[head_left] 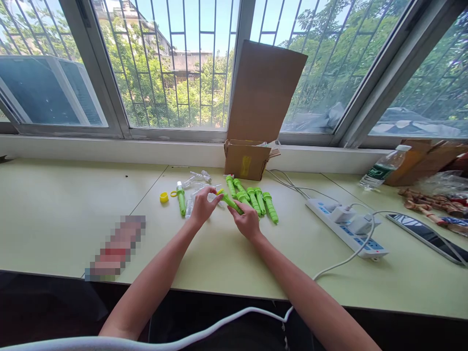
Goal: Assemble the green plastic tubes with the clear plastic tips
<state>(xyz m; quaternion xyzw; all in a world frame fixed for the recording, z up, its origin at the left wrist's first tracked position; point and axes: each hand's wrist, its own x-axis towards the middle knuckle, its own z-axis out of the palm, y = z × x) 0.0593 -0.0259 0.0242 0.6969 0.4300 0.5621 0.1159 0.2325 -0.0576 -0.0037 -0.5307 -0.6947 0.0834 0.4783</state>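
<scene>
My right hand (246, 219) is closed around a green plastic tube (230, 201), held at a slant just above the table. At the tube's upper left end, my left hand (204, 207) pinches by a small yellow piece (220, 192); its fingertips partly hide how the two parts meet. Left of my hands stands or lies another green tube (181, 201) with a whitish tip, beside a yellow ring (173, 194) and a yellow cap (164, 197). Clear plastic parts (189, 208) are scattered behind and beside my left hand. Several ridged green tubes (270, 208) lie beyond my right hand.
An open cardboard box (243, 162) stands against the windowsill. To the right are a white power strip (345, 229) with chargers and cables, a phone (426, 236) and a tilted water bottle (383, 168). A blurred-out item (116, 251) lies near the front edge. A white cable (219, 321) crosses below.
</scene>
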